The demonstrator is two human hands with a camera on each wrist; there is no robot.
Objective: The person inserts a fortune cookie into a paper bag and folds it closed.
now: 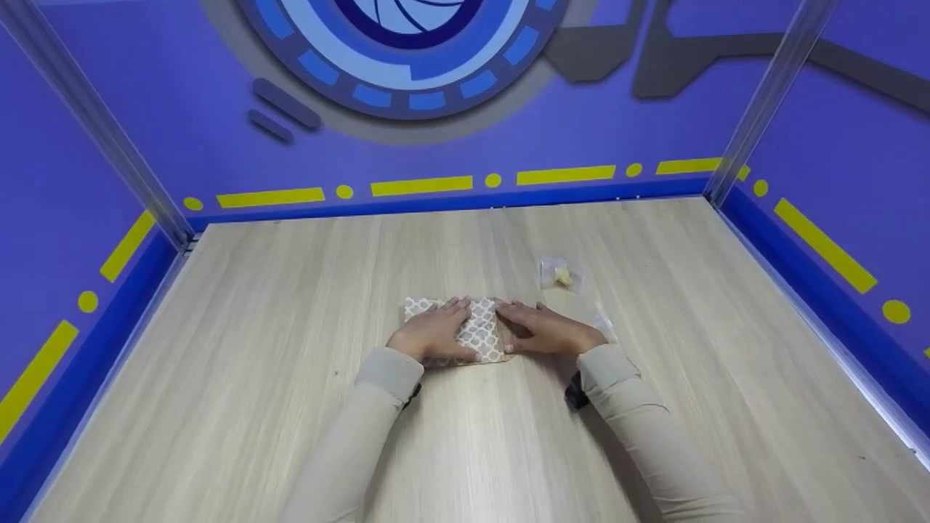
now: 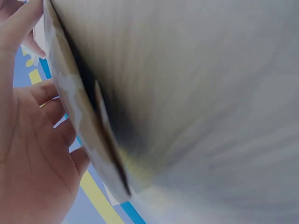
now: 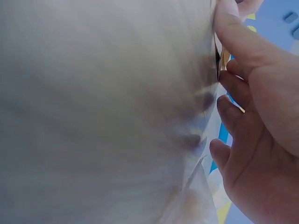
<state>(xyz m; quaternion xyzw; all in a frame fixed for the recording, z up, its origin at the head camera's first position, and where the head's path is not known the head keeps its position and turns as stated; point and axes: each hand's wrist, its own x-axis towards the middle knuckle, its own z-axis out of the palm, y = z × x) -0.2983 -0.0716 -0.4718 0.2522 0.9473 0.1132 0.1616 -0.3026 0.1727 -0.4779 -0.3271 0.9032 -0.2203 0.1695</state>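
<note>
A flat, folded piece (image 1: 482,335) with a white and grey-beige lattice print lies on the table, its material hard to tell. My left hand (image 1: 432,333) rests over its left part with the fingers spread. At its right edge, the thumb and fingertips of my right hand (image 1: 545,330) touch a plain brownish strip. Seen from the left wrist, the printed piece (image 2: 77,102) has layered edges with a dark gap between them. In the right wrist view, the right hand's fingers (image 3: 233,114) reach down to the table surface beside the edge.
Beyond the right hand lies a small clear plastic bag (image 1: 550,267) with a yellowish lump (image 1: 563,276) in or on it. More clear plastic (image 1: 603,323) shows by the right wrist. Blue printed walls (image 1: 436,163) enclose the wooden table (image 1: 254,363) at the back and sides.
</note>
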